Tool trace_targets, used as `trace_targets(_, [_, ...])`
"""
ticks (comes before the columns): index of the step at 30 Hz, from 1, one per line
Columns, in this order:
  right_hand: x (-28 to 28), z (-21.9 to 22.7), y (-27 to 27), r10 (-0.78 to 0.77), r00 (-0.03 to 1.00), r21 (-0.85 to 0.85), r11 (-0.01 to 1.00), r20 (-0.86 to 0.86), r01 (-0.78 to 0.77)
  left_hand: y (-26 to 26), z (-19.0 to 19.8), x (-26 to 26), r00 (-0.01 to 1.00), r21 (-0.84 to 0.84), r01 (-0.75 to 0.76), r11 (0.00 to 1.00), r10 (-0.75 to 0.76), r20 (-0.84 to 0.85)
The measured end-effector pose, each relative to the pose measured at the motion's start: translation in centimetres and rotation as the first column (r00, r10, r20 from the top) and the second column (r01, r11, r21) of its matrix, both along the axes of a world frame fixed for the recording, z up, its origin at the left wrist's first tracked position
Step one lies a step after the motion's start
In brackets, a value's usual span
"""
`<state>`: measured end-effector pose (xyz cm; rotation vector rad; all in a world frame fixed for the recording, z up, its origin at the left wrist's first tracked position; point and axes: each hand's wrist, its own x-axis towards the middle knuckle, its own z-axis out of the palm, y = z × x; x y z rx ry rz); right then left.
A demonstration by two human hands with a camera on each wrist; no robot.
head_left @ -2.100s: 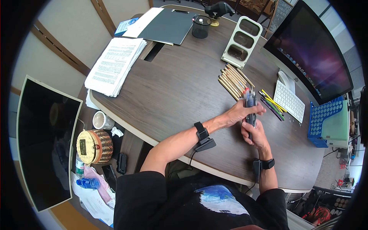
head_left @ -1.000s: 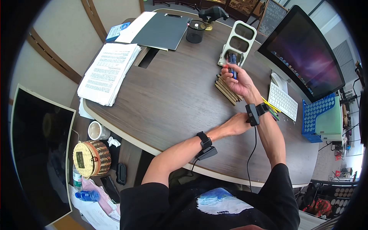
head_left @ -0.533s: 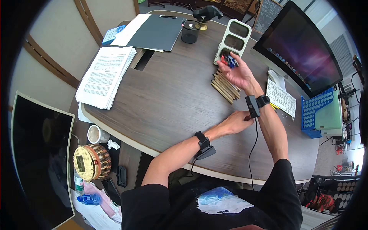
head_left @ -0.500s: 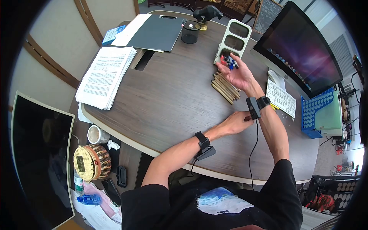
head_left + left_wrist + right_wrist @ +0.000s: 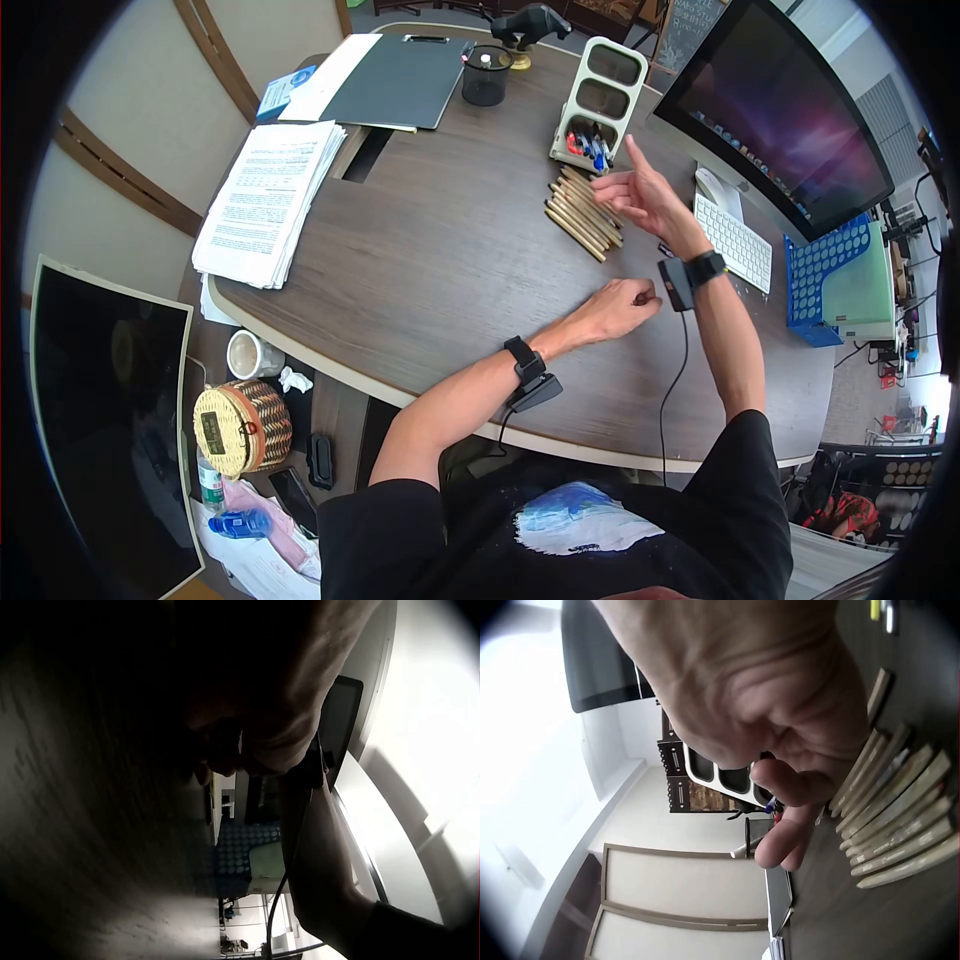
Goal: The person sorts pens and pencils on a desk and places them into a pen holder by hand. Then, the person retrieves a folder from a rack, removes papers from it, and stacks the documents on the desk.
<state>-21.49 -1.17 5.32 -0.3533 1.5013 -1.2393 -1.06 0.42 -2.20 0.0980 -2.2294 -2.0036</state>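
Note:
My right hand (image 5: 645,200), fingers spread and holding nothing, hovers over the right side of the bundle of wooden pencils (image 5: 582,215) in the head view. Just beyond it, a cream pen holder with three compartments (image 5: 612,65) leans back; pens (image 5: 588,148) with red, blue and black parts stand in its lowest compartment. My left hand (image 5: 615,310) rests on the desk nearer my body, its fingers loosely curled and no object showing in them. The left wrist view is dark around the fingers. Loose pencils show under the right hand (image 5: 795,712) in the right wrist view.
The monitor (image 5: 775,110), keyboard (image 5: 735,240) and blue file rack (image 5: 830,275) line the right side. Paper stack (image 5: 265,200), dark clipboard (image 5: 400,80) and mesh pen cup (image 5: 487,80) are at the left and back. A cable (image 5: 668,400) hangs from the right wrist camera.
My right hand carried the bunch of pens up to the holder, let them go into its lowest compartment, and drew back towards me with fingers spread. My left hand stayed on the desk after releasing the pens.

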Motion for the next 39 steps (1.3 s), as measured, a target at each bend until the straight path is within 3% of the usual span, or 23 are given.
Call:
trace_targets(1, [0.2,0.8,1.2,0.074,0.992,0.019,0.997,-0.105,-0.073,-0.1,0.3,0.2,1.000,0.019,0.003,1.000,-0.004,0.008])
trace_targets(3, [1.2,1.8,3.6,0.056,0.980,0.063,0.997,-0.190,-0.044,-0.1,0.7,0.4,1.000,0.043,0.015,0.999,-0.016,0.019])
trace_targets(5, [1.5,2.0,5.6,0.047,0.916,0.035,0.999,-0.399,-0.035,-0.2,1.0,0.4,0.999,0.057,0.031,0.998,-0.032,0.019])
trace_targets(7, [1.6,1.9,6.8,0.088,0.889,0.067,0.996,-0.450,-0.065,0.0,0.6,0.2,0.999,0.050,0.041,0.998,-0.042,0.024])
trace_targets(8, [2.3,1.3,7.2,0.130,0.711,0.064,0.991,-0.691,-0.119,0.0,0.5,0.1,0.999,0.042,0.033,0.999,-0.033,0.011])
trace_targets(9, [3.0,1.1,7.2,0.151,0.469,0.077,0.982,-0.870,-0.172,0.1,0.3,0.0,1.000,0.032,0.023,0.999,-0.023,-0.003])
trace_targets(10, [3.6,1.1,6.9,0.221,0.465,0.189,0.975,-0.858,-0.115,0.1,0.2,0.0,1.000,0.027,0.028,0.999,-0.028,-0.003])
trace_targets(11, [3.9,0.6,6.7,0.214,0.465,0.184,0.977,-0.859,-0.110,0.2,0.1,0.0,1.000,0.016,0.016,1.000,-0.016,-0.012])
trace_targets(13, [4.3,-0.8,5.9,0.295,-0.040,0.298,0.942,-0.955,-0.156,0.3,-0.1,-0.1,1.000,-0.003,0.006,1.000,-0.006,-0.024])
trace_targets(14, [4.6,-1.1,5.2,0.381,0.053,0.369,0.916,-0.923,-0.156,0.3,-0.2,-0.2,1.000,0.003,-0.004,1.000,0.004,-0.023])
trace_targets(15, [5.0,-1.3,4.5,0.373,0.051,0.362,0.919,-0.926,-0.155,0.3,-0.5,-0.3,1.000,0.008,-0.017,1.000,0.017,-0.022])
trace_targets(17, [5.4,-1.5,3.1,0.525,-0.039,0.526,0.845,-0.850,-0.100,0.2,-1.0,-0.6,0.999,-0.001,-0.048,0.999,0.048,-0.020])
trace_targets(19, [5.2,-1.8,2.4,0.530,-0.039,0.531,0.840,-0.847,-0.111,0.1,-1.2,-0.8,0.997,-0.003,-0.079,0.997,0.079,-0.018])
trace_targets(22, [4.8,-2.3,1.9,0.459,-0.057,0.458,0.854,-0.887,-0.247,0.2,-1.2,-1.1,0.997,0.019,-0.075,0.997,0.075,-0.010])
trace_targets(26, [4.2,-2.7,0.9,0.471,-0.036,0.457,0.832,-0.882,-0.314,0.1,-1.3,-1.2,0.998,0.178,-0.069,0.982,0.068,0.015])
trace_targets(28, [4.3,-2.6,0.3,0.516,-0.077,0.513,0.803,-0.853,-0.304,0.2,-2.3,-1.7,0.998,0.233,-0.067,0.970,0.065,0.019])
trace_targets(30, [4.5,-1.9,-0.3,0.593,-0.063,0.584,0.761,-0.803,-0.281,0.0,-3.2,-2.4,0.999,0.447,-0.025,0.894,0.035,-0.014])
trace_targets(31, [4.9,-1.3,-0.6,0.666,-0.045,0.653,0.712,-0.745,-0.259,-0.1,-3.6,-2.5,0.999,0.445,-0.024,0.895,0.034,-0.015])
trace_targets(33, [5.7,-0.3,-1.0,0.710,-0.049,0.698,0.673,-0.702,-0.244,-0.2,-3.8,-2.8,0.999,0.626,-0.044,0.779,0.040,0.020])
trace_targets(37, [6.8,-0.1,-1.4,0.779,-0.058,0.770,0.602,-0.625,-0.212,-0.3,-3.8,-2.6,0.998,0.630,-0.060,0.774,0.034,0.053])
trace_targets(39, [6.6,-1.8,-1.2,0.745,-0.070,0.741,0.640,-0.663,-0.203,-0.4,-4.0,-2.7,0.999,0.584,-0.041,0.811,0.030,0.028])
